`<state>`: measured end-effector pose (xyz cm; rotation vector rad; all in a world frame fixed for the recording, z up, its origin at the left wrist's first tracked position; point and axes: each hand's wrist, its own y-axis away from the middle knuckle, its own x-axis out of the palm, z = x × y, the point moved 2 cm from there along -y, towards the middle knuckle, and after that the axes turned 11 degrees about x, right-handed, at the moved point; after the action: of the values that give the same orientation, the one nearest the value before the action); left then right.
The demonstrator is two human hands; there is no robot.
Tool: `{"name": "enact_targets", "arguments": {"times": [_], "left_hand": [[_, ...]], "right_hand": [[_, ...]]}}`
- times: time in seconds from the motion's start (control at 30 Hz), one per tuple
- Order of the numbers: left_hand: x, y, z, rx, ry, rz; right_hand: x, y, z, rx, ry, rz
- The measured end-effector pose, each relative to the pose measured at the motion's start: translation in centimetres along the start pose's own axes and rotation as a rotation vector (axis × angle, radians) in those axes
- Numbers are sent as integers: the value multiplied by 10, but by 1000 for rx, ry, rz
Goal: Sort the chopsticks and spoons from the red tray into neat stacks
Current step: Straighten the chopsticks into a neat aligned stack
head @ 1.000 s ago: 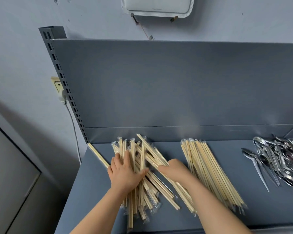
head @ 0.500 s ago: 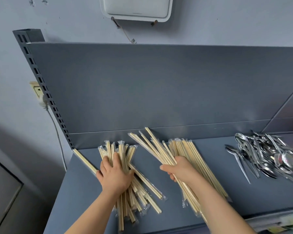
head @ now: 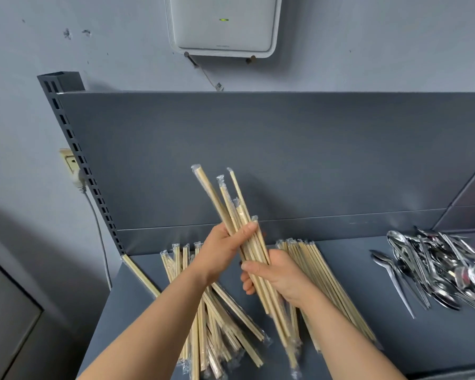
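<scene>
Both hands hold one bundle of plastic-wrapped wooden chopsticks [head: 225, 198] lifted above the grey shelf [head: 368, 338], tips tilted up and to the left. My left hand [head: 222, 250] grips the bundle near its middle. Just below, my right hand [head: 274, 275] grips its lower part. Under my left arm lies a messy pile of wrapped chopsticks [head: 220, 333]. A tidier stack of chopsticks [head: 332, 283] lies behind my right hand. A heap of metal spoons [head: 436, 267] sits at the right of the shelf. No red tray is in view.
One single chopstick [head: 140, 275] lies along the shelf's left edge. A grey back panel [head: 285, 160] rises behind the shelf, with a slotted upright [head: 74, 149] at its left. A wall socket with a cable [head: 74, 168] and a white wall device [head: 222, 23] are beyond.
My right hand lifted a bundle of chopsticks off the shelf. My left hand left the messy pile and now grips the same raised bundle.
</scene>
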<state>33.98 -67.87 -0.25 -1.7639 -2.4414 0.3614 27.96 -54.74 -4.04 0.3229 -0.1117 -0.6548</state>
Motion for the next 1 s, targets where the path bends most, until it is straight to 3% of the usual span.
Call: {"name": "enact_targets", "arguments": {"times": [0.47,0.57,0.7,0.83,1.0], "left_hand": [[25,-27,-10,31,147,150],[26,-29,-5,21,165,171],[27,-38,-7,67,175,113],[39,-39,-11,178,42,99],[52,-25,18,84,16,80]], "right_hand": [[-26,-10,-5,69,244,-112],[-34,-6,-4,72,276,-73],[-54,3,21,-65,100,-54],[-66,16,72,-276,57,-211],[-57,20,115,-476,51,-203]]}}
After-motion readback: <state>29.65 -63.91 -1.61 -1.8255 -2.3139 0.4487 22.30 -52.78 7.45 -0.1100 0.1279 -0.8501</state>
